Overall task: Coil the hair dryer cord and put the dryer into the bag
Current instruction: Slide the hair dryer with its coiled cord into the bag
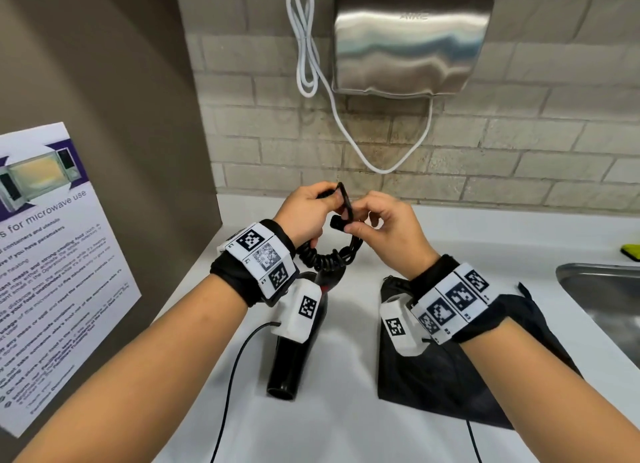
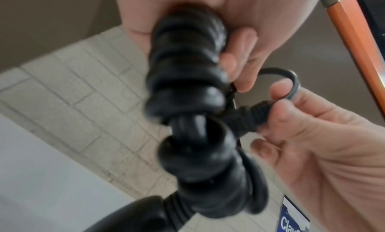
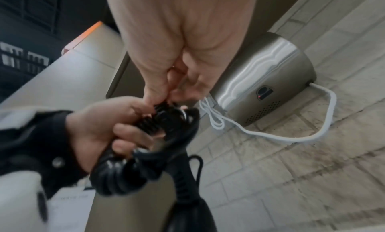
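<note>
Above the counter's (image 1: pixel 346 428) back edge, our left hand (image 1: pixel 304 213) grips the cord (image 1: pixel 325 258) and our right hand (image 1: pixel 384 227) pinches its strap (image 1: pixel 344 201); the dryer (image 1: pixel 294 351) lies beside the bag (image 1: pixel 450 386). Next, we think, fasten the strap.

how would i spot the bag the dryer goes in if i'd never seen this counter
Start at the steel hand dryer on the tiled wall and drop down to the white counter below it. Two dark things lie there: the black hair dryer under the left wrist, and to its right the bag, left of the sink. The bag is flat, limp black fabric, not hard and glossy.
</note>
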Demonstrator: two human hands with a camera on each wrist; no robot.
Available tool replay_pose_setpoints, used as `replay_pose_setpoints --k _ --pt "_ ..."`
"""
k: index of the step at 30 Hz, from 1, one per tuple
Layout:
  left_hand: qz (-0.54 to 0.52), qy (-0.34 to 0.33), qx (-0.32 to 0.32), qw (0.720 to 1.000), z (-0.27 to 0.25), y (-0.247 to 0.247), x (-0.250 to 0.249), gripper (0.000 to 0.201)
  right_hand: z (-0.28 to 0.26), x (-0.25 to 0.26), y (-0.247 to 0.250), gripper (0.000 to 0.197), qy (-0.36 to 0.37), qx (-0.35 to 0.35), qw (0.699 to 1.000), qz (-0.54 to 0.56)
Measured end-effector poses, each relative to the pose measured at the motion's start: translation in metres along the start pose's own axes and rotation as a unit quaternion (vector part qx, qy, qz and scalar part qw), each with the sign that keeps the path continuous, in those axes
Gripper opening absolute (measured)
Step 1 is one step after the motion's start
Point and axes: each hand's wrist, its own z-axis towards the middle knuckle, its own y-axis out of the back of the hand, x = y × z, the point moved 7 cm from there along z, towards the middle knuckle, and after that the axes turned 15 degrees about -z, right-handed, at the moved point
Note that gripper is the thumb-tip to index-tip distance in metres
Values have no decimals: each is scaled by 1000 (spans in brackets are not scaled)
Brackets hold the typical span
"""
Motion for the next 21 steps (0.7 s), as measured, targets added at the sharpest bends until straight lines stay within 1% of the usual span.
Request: replay_pose_setpoints --k 3,5,7,8,10,11,13,16,18,20,21 --pt "-18 20 30 999 -4 -6 5 12 -1 -8 -5 52 -25 -15 999 -23" --pt "-23 23 58 998 -8 -12 7 14 -1 -9 -7 59 -11 -31 998 -45" --pt "-28 26 82 996 -11 -16 9 16 0 -9 -14 67 -4 8 1000 -4" --pt "-32 29 89 995 -12 -18 9 16 -1 -9 -20 71 -11 42 999 16" --pt "-43 30 94 994 -13 -18 9 16 -1 -14 -26 76 -35 94 995 16" --pt "-52 28 91 994 -13 -15 8 17 -1 -18 -28 75 -48 107 993 14" --pt "-71 22 79 994 -14 -9 5 23 0 -23 -28 67 -53 111 992 2" --pt "-73 12 68 995 -15 -6 1 26 3 -23 -28 53 -15 128 989 -78" --pt "-48 -3 61 997 -15 -6 -1 19 5 -20 -26 45 9 154 981 -116" --pt "-37 -8 60 997 -14 -5 -1 4 5 -21 -21 47 36 179 968 -172" --pt "-32 -9 55 998 -13 -2 -1 6 4 -23 -17 49 53 182 963 -194"
